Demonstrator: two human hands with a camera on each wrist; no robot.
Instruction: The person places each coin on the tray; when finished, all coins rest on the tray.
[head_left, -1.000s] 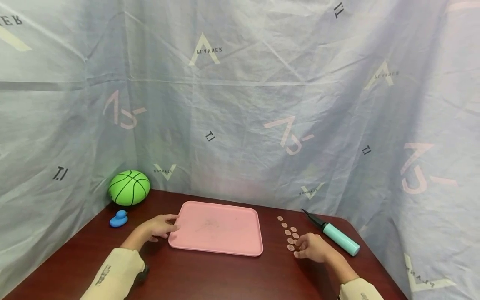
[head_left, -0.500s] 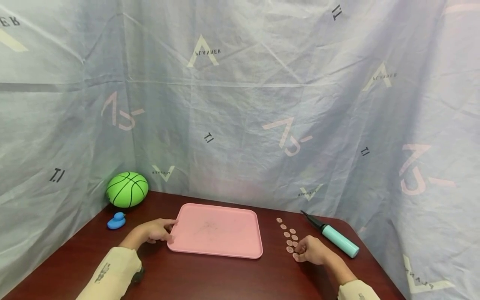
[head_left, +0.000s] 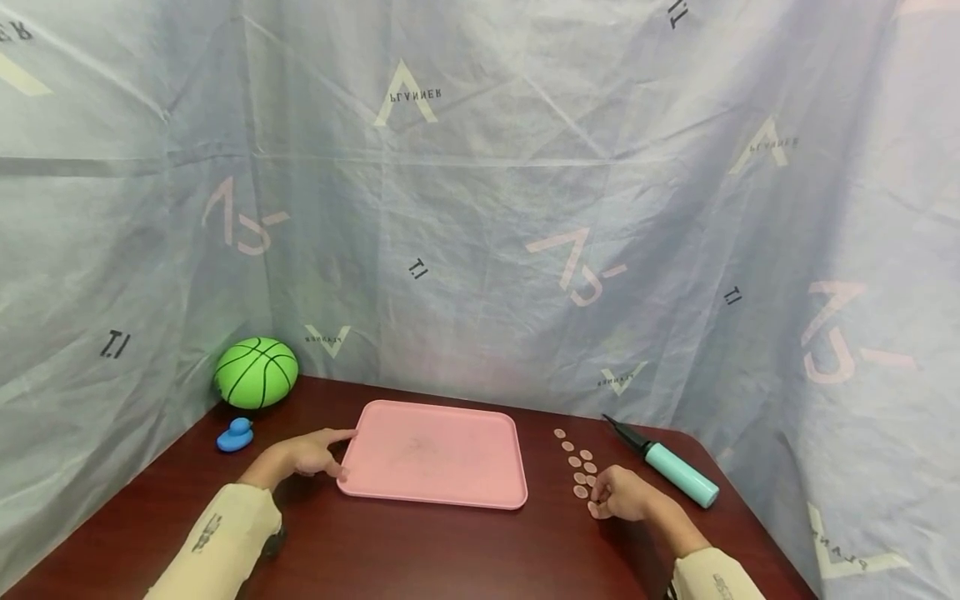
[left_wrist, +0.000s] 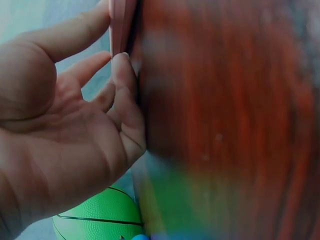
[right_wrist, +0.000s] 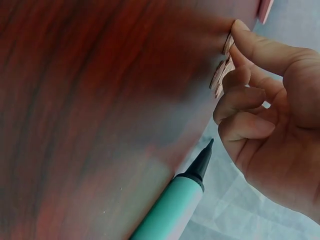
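Note:
A pink tray (head_left: 435,454) lies flat in the middle of the dark wood table (head_left: 420,550). My left hand (head_left: 330,454) is at its left edge. The fingers (left_wrist: 122,85) are nearly straight and touch the tray's rim (left_wrist: 120,22), with the thumb alongside. Right of the tray is a row of small pink discs (head_left: 576,462). My right hand (head_left: 603,500) is at the near end of that row. Its fingers (right_wrist: 240,80) are curled, and thumb and index finger pinch one of the discs (right_wrist: 221,70).
A teal hand pump (head_left: 678,473) with a black nozzle lies just right of my right hand, also visible as the pump (right_wrist: 170,205). A green ball (head_left: 257,372) and a blue duck (head_left: 236,436) sit at the back left corner. Printed sheeting walls in the table.
My right hand has drawn slightly nearer and curled tighter at the end of the disc row. My left hand has stayed at the tray's left edge with only small finger shifts.

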